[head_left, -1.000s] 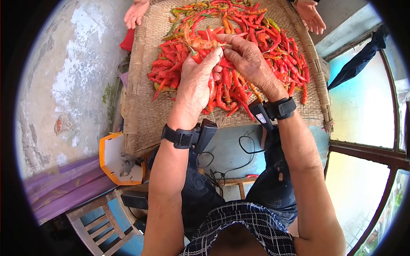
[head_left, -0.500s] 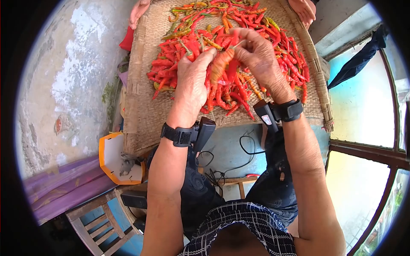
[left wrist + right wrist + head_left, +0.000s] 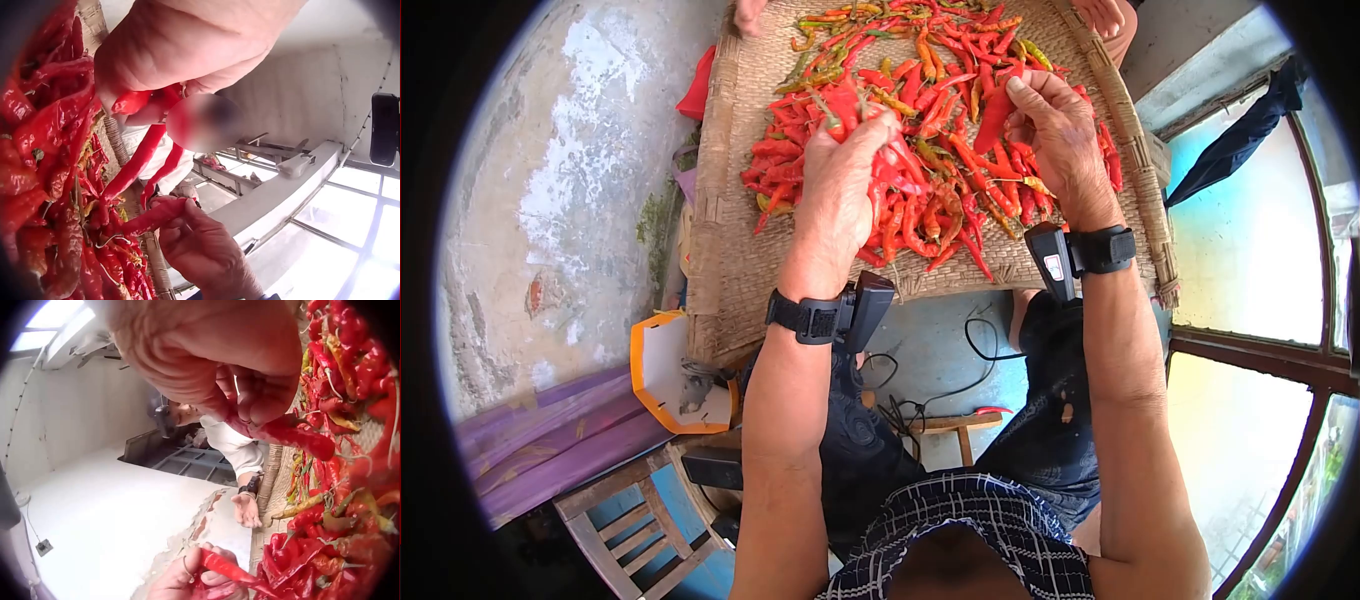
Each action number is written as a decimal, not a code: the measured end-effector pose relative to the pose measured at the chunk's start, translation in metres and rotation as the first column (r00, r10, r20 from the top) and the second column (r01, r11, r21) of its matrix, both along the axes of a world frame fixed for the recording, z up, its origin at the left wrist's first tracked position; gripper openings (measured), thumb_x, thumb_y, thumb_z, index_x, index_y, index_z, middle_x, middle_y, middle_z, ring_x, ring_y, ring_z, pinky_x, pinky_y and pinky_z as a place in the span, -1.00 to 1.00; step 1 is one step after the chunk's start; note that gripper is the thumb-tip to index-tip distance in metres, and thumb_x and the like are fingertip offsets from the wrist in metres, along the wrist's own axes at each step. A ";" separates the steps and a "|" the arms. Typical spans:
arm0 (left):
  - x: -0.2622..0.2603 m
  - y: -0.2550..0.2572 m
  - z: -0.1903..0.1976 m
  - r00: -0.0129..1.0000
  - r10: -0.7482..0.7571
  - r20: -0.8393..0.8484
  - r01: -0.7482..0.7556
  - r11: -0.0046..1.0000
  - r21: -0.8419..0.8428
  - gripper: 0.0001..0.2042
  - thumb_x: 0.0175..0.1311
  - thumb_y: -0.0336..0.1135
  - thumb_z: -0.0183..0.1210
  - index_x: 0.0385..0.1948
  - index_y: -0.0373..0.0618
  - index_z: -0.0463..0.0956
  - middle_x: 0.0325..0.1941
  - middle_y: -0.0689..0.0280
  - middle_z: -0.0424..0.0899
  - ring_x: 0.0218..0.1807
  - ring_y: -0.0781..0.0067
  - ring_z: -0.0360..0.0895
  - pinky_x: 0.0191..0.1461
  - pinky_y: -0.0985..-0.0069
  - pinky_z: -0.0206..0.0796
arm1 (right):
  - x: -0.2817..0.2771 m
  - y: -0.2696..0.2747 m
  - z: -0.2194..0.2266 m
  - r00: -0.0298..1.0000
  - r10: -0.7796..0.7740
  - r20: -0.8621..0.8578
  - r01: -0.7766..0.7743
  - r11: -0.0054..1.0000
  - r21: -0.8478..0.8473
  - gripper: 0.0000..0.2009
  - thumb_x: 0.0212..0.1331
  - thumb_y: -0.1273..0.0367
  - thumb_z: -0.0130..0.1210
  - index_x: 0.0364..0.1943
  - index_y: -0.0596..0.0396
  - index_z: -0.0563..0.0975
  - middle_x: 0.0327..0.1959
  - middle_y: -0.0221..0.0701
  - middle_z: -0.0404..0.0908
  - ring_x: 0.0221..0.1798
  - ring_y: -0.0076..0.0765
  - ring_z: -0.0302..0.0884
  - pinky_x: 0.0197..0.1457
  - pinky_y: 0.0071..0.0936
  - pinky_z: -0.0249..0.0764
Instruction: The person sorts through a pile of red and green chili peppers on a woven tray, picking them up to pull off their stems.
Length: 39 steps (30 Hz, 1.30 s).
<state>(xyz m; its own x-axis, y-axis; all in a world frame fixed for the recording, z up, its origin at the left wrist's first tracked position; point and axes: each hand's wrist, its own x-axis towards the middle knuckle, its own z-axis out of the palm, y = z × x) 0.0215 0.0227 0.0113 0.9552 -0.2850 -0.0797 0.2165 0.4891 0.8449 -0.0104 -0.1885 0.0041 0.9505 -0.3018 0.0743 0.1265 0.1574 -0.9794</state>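
Note:
In the head view my left hand (image 3: 835,195) grips several red chili peppers (image 3: 837,110) with green stems, over the left of a chili heap. Two red chilies (image 3: 140,159) stick out below its fingers in the left wrist view. My right hand (image 3: 1060,145) is off to the right, pinching one flat red chili (image 3: 995,115) between thumb and fingers; the right wrist view shows that chili (image 3: 300,439) hanging over the heap. Beneath both hands spreads the heap of red, orange and greenish chilies (image 3: 940,225), many of them wrinkled.
A woven tray (image 3: 740,180) with a raised rim carries the heap. Across it, another person's hands (image 3: 1102,14) are at the far edge. A rough wall (image 3: 570,200) stands left, a framed window (image 3: 1250,250) right. An orange-edged box (image 3: 650,375) and black cables (image 3: 915,410) are below.
The right hand moved from beside the left hand out to the right. A wrinkled orange chili has left it, and it now pinches a red one. The other person's hands drew back.

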 end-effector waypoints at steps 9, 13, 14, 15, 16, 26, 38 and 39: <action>-0.018 -0.018 0.000 0.957 -0.278 0.088 0.259 0.949 0.179 -0.73 0.14 -0.47 0.20 -0.11 -0.13 0.46 -0.36 0.45 0.56 -0.42 0.76 0.43 -0.41 0.76 0.28 | -0.007 0.036 0.011 0.975 0.222 0.012 -0.220 0.971 -0.092 -0.84 0.21 0.41 0.14 -0.19 0.19 0.54 -0.40 -0.46 0.61 -0.44 -0.65 0.54 -0.40 -0.66 0.50; -0.013 -0.014 -0.001 0.972 -0.215 0.089 0.180 0.937 0.299 -0.78 0.14 -0.49 0.19 -0.16 -0.12 0.46 -0.37 0.45 0.56 -0.43 0.75 0.46 -0.43 0.74 0.29 | -0.004 0.027 0.008 0.990 0.132 0.041 -0.130 0.991 -0.036 -0.86 0.22 0.42 0.11 -0.20 0.19 0.53 -0.41 -0.45 0.60 -0.46 -0.62 0.54 -0.40 -0.66 0.49; -0.012 -0.015 -0.001 0.983 -0.162 0.087 0.136 0.960 0.246 -0.80 0.14 -0.50 0.19 -0.19 -0.11 0.47 -0.37 0.46 0.56 -0.45 0.75 0.45 -0.44 0.74 0.29 | -0.003 0.021 0.007 0.997 0.051 0.052 -0.049 0.998 -0.043 -0.87 0.23 0.43 0.10 -0.21 0.19 0.52 -0.41 -0.44 0.60 -0.46 -0.61 0.54 -0.40 -0.65 0.48; -0.011 -0.015 -0.002 0.991 -0.107 0.082 0.090 0.977 0.193 -0.82 0.14 -0.50 0.19 -0.21 -0.10 0.47 -0.38 0.46 0.57 -0.47 0.74 0.45 -0.45 0.73 0.29 | -0.002 0.013 0.007 0.996 -0.007 0.089 0.018 0.992 -0.126 -0.89 0.24 0.45 0.07 -0.22 0.19 0.51 -0.44 -0.45 0.59 -0.45 -0.62 0.53 -0.38 -0.64 0.48; -0.009 -0.013 -0.002 0.991 -0.106 0.082 0.088 0.977 0.193 -0.82 0.14 -0.50 0.19 -0.21 -0.10 0.47 -0.38 0.46 0.57 -0.47 0.74 0.45 -0.45 0.73 0.29 | 0.003 0.003 0.003 0.986 -0.108 0.130 0.131 0.974 -0.184 -0.86 0.20 0.43 0.10 -0.20 0.18 0.51 -0.44 -0.36 0.60 -0.45 -0.54 0.56 -0.37 -0.56 0.50; -0.003 -0.008 -0.005 0.993 -0.071 0.097 0.049 0.975 0.216 -0.81 0.17 -0.51 0.16 -0.17 -0.12 0.47 -0.32 0.41 0.60 -0.40 0.70 0.51 -0.38 0.70 0.37 | 0.006 0.008 -0.036 0.946 -0.151 -0.288 -0.267 0.142 -0.953 -0.73 0.03 0.22 0.18 -0.29 0.13 0.57 -0.33 -0.08 0.61 -0.22 0.01 0.60 -0.16 -0.14 0.52; -0.003 -0.001 0.003 0.995 -0.022 0.097 0.003 0.981 0.193 -0.79 0.12 -0.52 0.18 -0.20 -0.20 0.43 -0.41 0.40 0.56 -0.48 0.71 0.43 -0.39 0.69 0.33 | 0.009 0.013 -0.011 0.993 0.019 -0.119 -0.116 0.421 -0.899 -0.75 0.00 0.32 0.11 -0.30 0.21 0.54 -0.37 -0.03 0.60 -0.26 0.07 0.58 -0.20 -0.13 0.48; -0.003 -0.001 0.000 0.994 -0.029 0.105 0.012 0.986 0.165 -0.78 0.13 -0.52 0.18 -0.17 -0.18 0.45 -0.35 0.39 0.58 -0.40 0.67 0.48 -0.31 0.67 0.38 | 0.006 0.014 -0.005 0.992 0.084 -0.098 -0.126 0.471 -0.873 -0.78 0.05 0.34 0.09 -0.31 0.24 0.51 -0.47 -0.13 0.58 -0.36 -0.08 0.58 -0.28 -0.22 0.46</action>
<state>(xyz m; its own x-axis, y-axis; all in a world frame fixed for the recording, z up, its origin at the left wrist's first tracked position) 0.0190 0.0219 0.0114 0.9549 -0.2959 -0.0251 0.1294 0.3388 0.9319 -0.0042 -0.1741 -0.0006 0.9786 0.0031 0.2060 0.1324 -0.7751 -0.6177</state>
